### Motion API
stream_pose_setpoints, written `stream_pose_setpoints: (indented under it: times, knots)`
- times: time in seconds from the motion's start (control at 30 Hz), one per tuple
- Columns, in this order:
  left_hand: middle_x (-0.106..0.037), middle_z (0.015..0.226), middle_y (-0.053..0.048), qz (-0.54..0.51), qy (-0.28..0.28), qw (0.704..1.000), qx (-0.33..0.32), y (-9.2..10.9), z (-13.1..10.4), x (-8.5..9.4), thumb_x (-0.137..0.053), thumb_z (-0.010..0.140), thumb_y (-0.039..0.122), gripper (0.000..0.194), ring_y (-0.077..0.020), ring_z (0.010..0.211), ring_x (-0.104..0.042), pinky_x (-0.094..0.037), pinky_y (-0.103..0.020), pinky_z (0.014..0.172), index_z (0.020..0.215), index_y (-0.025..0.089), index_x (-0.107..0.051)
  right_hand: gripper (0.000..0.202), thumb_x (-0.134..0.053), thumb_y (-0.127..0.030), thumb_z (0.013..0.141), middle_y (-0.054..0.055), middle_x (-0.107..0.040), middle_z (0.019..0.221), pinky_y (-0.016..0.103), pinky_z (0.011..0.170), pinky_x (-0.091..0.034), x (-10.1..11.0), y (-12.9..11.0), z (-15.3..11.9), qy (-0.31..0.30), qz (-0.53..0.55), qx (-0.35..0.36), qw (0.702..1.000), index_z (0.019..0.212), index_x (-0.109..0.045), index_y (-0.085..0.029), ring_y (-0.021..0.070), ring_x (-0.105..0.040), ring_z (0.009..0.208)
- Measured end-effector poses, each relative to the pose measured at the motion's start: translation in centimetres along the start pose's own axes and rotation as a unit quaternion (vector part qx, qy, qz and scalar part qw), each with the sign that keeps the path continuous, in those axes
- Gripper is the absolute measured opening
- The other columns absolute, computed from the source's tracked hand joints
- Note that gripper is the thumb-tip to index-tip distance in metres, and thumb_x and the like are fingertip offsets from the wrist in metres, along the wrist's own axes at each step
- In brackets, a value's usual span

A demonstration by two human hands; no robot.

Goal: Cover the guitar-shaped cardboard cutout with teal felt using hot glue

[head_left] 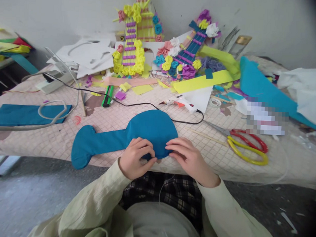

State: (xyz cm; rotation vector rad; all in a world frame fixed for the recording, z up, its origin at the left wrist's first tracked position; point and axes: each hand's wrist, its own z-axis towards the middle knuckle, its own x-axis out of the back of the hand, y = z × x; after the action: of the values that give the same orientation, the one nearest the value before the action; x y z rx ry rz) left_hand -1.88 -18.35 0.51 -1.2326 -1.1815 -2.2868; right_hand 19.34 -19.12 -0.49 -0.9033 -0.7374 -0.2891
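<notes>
A blue fabric-like shape [152, 127] with a round body, a narrow neck and a rounded head lies flat near the table's front edge, its neck pointing left. My left hand [137, 157] is closed on the near edge of the round body, thumb and fingers pinching it. At the body's right edge, my right hand [191, 160] grips the rim between its thumb and fingers. Just beyond the body lies a white glue gun [183, 103] with a black cord. Scissors [240, 141] with red and yellow handles rest to the right.
A green cutter [108, 96] lies behind the neck. Flower-covered paper instruments [130, 44] lean on the wall. Folded blue fabric [14, 114] and a looped grey cable [53, 110] are at left. A power strip [55, 80], yellow paper [201, 82] and blue sheet [266, 90] lie further back.
</notes>
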Motion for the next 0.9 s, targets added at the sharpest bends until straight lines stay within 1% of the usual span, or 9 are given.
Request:
stream_pose_setpoints:
  times: [0.1,0.2,0.3,0.4,0.53,0.63,0.7,0.8,0.9]
  knots:
    - [-0.059,0.082,-0.004,0.002,-0.005,1.0,0.003,0.0,0.1,0.0,-0.053,0.077,0.025,0.012,-0.0161,0.075,-0.048,-0.036,-0.033,0.073,0.069,0.018,-0.058,0.02,-0.048,-0.018,0.084,0.005,-0.056,0.107,0.04,0.088,-0.037,0.2,-0.1,0.1,-0.038,-0.028,0.004,0.999,0.099,-0.06,-0.025,0.0194,-0.047,0.102]
    - [-0.059,0.081,-0.004,0.007,-0.008,1.0,0.005,0.1,0.1,0.0,-0.053,0.077,0.025,0.012,-0.016,0.075,-0.048,-0.036,-0.033,0.073,0.069,0.018,-0.058,0.017,-0.048,-0.019,0.085,0.004,-0.055,0.107,0.04,0.088,-0.035,0.5,-0.2,0.6,-0.08,-0.047,0.0,0.996,0.092,-0.062,-0.025,0.0196,-0.045,0.103]
    - [-0.059,0.08,-0.004,0.009,-0.01,1.0,0.006,0.1,0.1,0.2,-0.053,0.076,0.025,0.012,-0.0157,0.073,-0.048,-0.035,-0.032,0.072,0.067,0.018,-0.058,0.013,-0.047,-0.021,0.086,0.003,-0.056,0.101,0.038,0.087,-0.033,0.9,-0.2,1.4,-0.104,-0.045,-0.003,0.994,0.083,-0.06,-0.023,0.018,-0.046,0.099]
    - [-0.059,0.081,-0.003,0.01,-0.025,1.0,0.008,0.3,0.3,0.5,-0.053,0.075,0.023,0.01,-0.0155,0.073,-0.048,-0.035,-0.032,0.071,0.068,0.018,-0.058,0.015,-0.045,-0.021,0.087,0.002,-0.058,0.095,0.036,0.085,-0.033,1.3,-0.2,2.2,-0.115,-0.046,-0.01,0.992,0.079,-0.057,-0.02,0.0163,-0.048,0.093]
    - [-0.06,0.082,-0.003,0.033,-0.046,0.998,0.017,0.9,1.0,0.6,-0.057,0.072,0.031,0.013,-0.0168,0.074,-0.048,-0.034,-0.033,0.07,0.073,0.018,-0.058,0.017,-0.042,-0.019,0.088,0.002,-0.058,0.095,0.035,0.084,-0.032,1.7,-0.3,2.6,-0.133,-0.049,-0.004,0.99,0.083,-0.058,-0.02,0.016,-0.048,0.092]
    - [-0.06,0.083,-0.003,0.055,-0.055,0.997,0.019,1.6,1.5,0.0,-0.061,0.068,0.041,0.024,-0.0186,0.076,-0.049,-0.033,-0.034,0.071,0.077,0.018,-0.059,0.019,-0.042,-0.019,0.088,0.003,-0.057,0.1,0.036,0.085,-0.031,2.1,-0.1,2.5,-0.153,-0.046,0.009,0.987,0.091,-0.06,-0.023,0.0167,-0.046,0.095]
    - [-0.06,0.082,-0.003,0.067,-0.051,0.996,0.021,1.9,1.7,-0.5,-0.062,0.068,0.043,0.026,-0.0191,0.077,-0.049,-0.033,-0.035,0.071,0.076,0.018,-0.059,0.019,-0.042,-0.019,0.087,0.003,-0.056,0.102,0.037,0.086,-0.03,2.2,0.1,2.4,-0.165,-0.043,0.012,0.985,0.091,-0.06,-0.024,0.0171,-0.045,0.098]
    - [-0.06,0.08,-0.002,0.075,-0.039,0.996,0.025,2.1,1.8,-1.1,-0.058,0.074,0.036,0.018,-0.0178,0.076,-0.05,-0.033,-0.034,0.07,0.072,0.018,-0.059,0.017,-0.044,-0.02,0.087,0.002,-0.056,0.102,0.036,0.087,-0.029,2.2,0.2,2.4,-0.167,-0.037,0.008,0.985,0.086,-0.06,-0.023,0.0171,-0.045,0.099]
    - [-0.061,0.078,-0.001,0.064,-0.041,0.997,0.018,1.9,1.9,-1.3,-0.053,0.078,0.028,0.013,-0.0159,0.074,-0.049,-0.033,-0.032,0.069,0.071,0.019,-0.058,0.015,-0.045,-0.022,0.087,0.002,-0.057,0.1,0.036,0.086,-0.029,2.2,0.1,2.6,-0.167,-0.038,0.002,0.985,0.081,-0.059,-0.022,0.0168,-0.046,0.096]
